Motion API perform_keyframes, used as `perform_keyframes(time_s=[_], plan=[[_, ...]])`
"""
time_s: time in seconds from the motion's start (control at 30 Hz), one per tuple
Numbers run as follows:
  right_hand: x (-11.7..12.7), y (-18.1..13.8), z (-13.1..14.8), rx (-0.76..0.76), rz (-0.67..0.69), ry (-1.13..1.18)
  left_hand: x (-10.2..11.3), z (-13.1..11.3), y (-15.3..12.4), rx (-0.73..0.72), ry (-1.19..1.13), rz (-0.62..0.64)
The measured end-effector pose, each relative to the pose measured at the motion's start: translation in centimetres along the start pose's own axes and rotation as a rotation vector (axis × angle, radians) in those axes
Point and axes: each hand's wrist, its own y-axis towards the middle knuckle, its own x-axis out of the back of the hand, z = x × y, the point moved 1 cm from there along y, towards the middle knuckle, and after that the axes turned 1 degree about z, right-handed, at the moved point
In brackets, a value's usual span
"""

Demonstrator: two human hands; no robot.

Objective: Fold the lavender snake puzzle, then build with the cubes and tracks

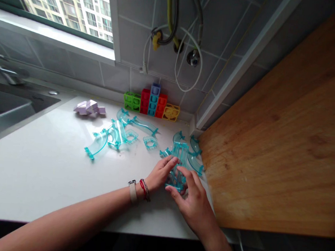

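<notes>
A long piece of clear teal plastic track (180, 148) is held between my two hands above the white counter. My left hand (161, 174) grips it from the left side, its thumb lying on top. On the right, my right hand (192, 194) has thumb and fingers curled around the track's near end. Behind and beside them lie more teal pieces, among them a curved piece (195, 163) and a small ring-shaped connector (150, 142). Parts of the held track are hidden by my fingers.
Several teal track pieces (118, 133) lie piled left of centre. A lilac block shape (89, 108) and coloured block frames (154, 101) stand near the wall. A sink (11, 106) is at the left, a wooden panel (271, 150) at the right. Hoses (172, 16) hang above.
</notes>
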Motion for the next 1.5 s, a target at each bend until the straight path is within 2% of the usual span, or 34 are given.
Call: perform_keyframes(time_s=[0.17, 0.27, 0.4, 0.5, 0.6, 0.67, 0.73, 0.83, 0.9, 0.97, 1.07, 1.23, 1.5], plan=[[0.1, 0.0, -1.1, -0.101, -0.117, 0.051, -0.1, 0.3, 0.0, 0.037, -0.066, 0.028], [0.4, 0.1, -1.7, -0.164, -0.178, 0.179, -0.3, 0.2, -0.2, 0.024, -0.090, 0.113], [1.3, 0.5, -2.3, -0.255, -0.174, 0.344, -0.6, 0.2, -0.6, -0.006, -0.090, 0.244], [3.1, 1.6, -2.1, -0.273, -0.194, 0.293, -0.8, 0.4, -0.9, 0.051, -0.138, 0.312], [5.3, 4.4, -0.9, -0.206, -0.288, 0.076, -0.9, 0.6, -1.1, 0.053, -0.091, 0.330], [6.2, 7.4, 0.3, -0.071, -0.356, -0.077, -0.9, 0.5, -1.4, -0.021, 0.059, 0.364], [6.1, 11.4, 1.3, 0.085, -0.349, -0.174, -0.9, 0.3, -1.7, -0.093, 0.194, 0.420], [4.5, 18.3, 1.9, 0.210, -0.229, -0.311, -1.0, 0.1, -2.1, -0.120, 0.289, 0.466], [2.9, 22.9, 1.6, 0.223, -0.104, -0.364, -1.0, 0.0, -2.2, -0.114, 0.318, 0.464], [1.1, 26.9, 1.0, 0.218, -0.036, -0.374, -1.0, -0.1, -2.2, -0.104, 0.339, 0.456], [-1.6, 31.4, -0.1, 0.195, 0.056, -0.401, -0.9, -0.1, -2.1, -0.094, 0.362, 0.448], [-5.8, 35.1, -1.5, 0.222, 0.184, -0.434, -0.9, -0.3, -1.9, -0.087, 0.387, 0.435], [-9.6, 36.8, -2.5, 0.210, 0.220, -0.474, -1.2, -0.5, -1.9, -0.126, 0.464, 0.432]])
